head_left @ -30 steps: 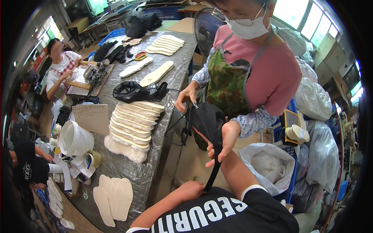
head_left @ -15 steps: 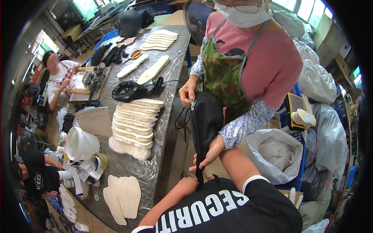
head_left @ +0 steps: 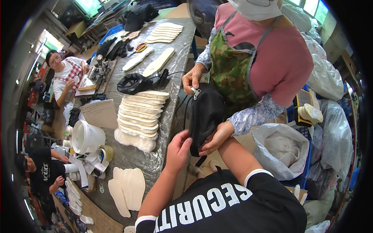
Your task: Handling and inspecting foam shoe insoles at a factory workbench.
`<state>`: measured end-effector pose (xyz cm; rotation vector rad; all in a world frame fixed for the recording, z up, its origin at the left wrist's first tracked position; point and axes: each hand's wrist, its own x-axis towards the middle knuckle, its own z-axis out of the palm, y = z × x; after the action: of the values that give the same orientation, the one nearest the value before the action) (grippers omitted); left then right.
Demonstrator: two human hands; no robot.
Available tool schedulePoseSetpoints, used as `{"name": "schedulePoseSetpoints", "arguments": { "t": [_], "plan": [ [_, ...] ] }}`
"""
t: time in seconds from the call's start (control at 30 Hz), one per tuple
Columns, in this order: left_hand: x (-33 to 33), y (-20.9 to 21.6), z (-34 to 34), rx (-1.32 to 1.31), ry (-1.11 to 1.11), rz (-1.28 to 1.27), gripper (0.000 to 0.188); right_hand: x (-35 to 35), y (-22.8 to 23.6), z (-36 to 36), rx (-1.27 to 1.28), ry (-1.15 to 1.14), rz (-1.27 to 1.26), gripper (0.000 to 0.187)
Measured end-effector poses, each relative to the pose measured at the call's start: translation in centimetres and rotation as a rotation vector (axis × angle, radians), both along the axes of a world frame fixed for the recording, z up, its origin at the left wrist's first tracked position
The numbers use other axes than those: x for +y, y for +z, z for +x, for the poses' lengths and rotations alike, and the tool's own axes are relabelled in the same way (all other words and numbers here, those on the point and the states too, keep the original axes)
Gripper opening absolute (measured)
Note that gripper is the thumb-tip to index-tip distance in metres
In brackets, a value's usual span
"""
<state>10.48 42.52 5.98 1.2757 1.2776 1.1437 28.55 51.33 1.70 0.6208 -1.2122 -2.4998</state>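
A black mesh pouch [head_left: 206,112] with a drawstring hangs in front of me, held between a co-worker and me. My left hand [head_left: 178,151] is at its lower left edge, fingers bent, thumb and fingertips closed against the fabric. My right forearm [head_left: 235,153] reaches up to the pouch's lower right; that hand is mostly hidden behind the co-worker's hand [head_left: 219,136] and the pouch. The co-worker's other hand [head_left: 193,77] pinches the pouch's top corner, by a silvery metal clip [head_left: 196,93].
On the plastic-covered table [head_left: 155,159] at left lie stacked fleecy insoles [head_left: 140,120], flat cream insoles [head_left: 128,186], a black strap-like piece [head_left: 134,82], scissors [head_left: 141,47] and a white bucket [head_left: 87,138]. A white sack [head_left: 281,151] stands at right. Two other people sit at far left.
My left hand has risen from the pouch's bottom end to its left edge. The pouch's lower end is bunched up higher, and the view has shifted slightly.
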Motion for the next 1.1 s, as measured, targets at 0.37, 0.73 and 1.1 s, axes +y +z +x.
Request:
{"name": "schedulePoseSetpoints", "arguments": {
  "t": [0.37,0.73,1.1],
  "plan": [
    [3.8,0.9,1.3,-0.673,0.032,-0.391,0.012,2.1,2.0,-0.1,-0.03,-0.915,0.198,0.037],
    [5.4,0.2,2.8,-0.675,-0.001,-0.521,0.014,-3.9,-1.2,0.1,-0.493,-1.281,0.948,0.056],
    [1.1,0.1,6.2,-0.094,-0.197,-0.087,0.008,-3.5,-4.0,2.2,0.084,-1.429,1.028,0.064]
  ]
}}
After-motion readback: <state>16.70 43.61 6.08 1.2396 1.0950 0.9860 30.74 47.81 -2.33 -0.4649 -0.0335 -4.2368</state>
